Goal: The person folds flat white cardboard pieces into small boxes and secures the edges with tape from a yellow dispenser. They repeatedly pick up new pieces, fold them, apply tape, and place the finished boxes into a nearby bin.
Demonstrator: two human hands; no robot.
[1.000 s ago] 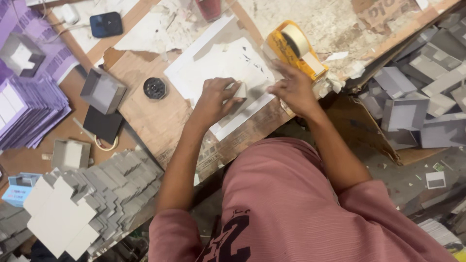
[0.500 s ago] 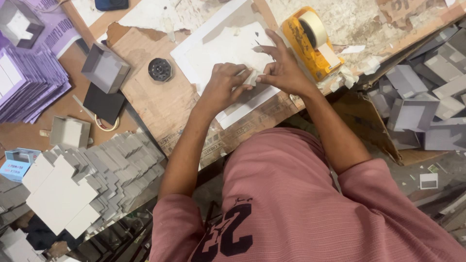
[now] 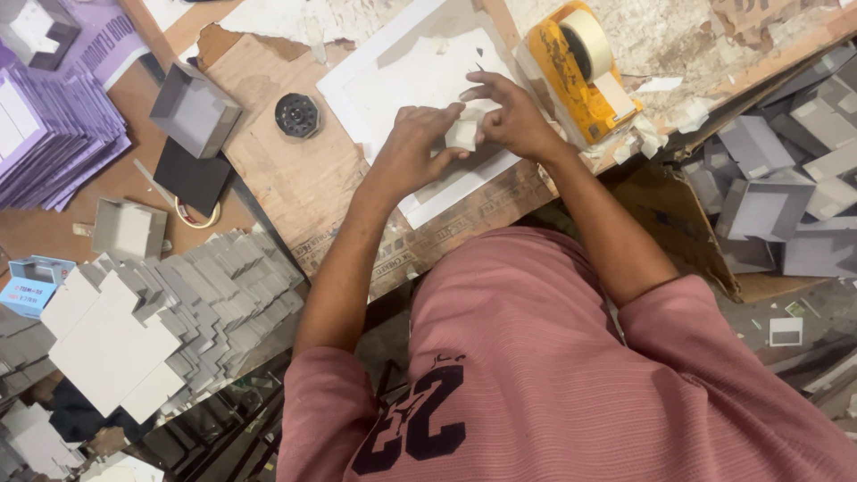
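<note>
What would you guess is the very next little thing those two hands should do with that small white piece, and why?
Probably press it flat onto the white sheet. Both the left hand and the right hand pinch the small white piece just above that sheet, with the yellow tape dispenser close beside the right hand.

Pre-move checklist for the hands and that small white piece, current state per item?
1. Both hands on the small white piece: ok, left hand and right hand pinch it together.
2. Piece over the white board: ok.
3. Yellow tape dispenser beside right hand: ok, apart from it.
4. Tape end free to pull: cannot tell.
5. Black round cap away from the hands: ok.
</note>
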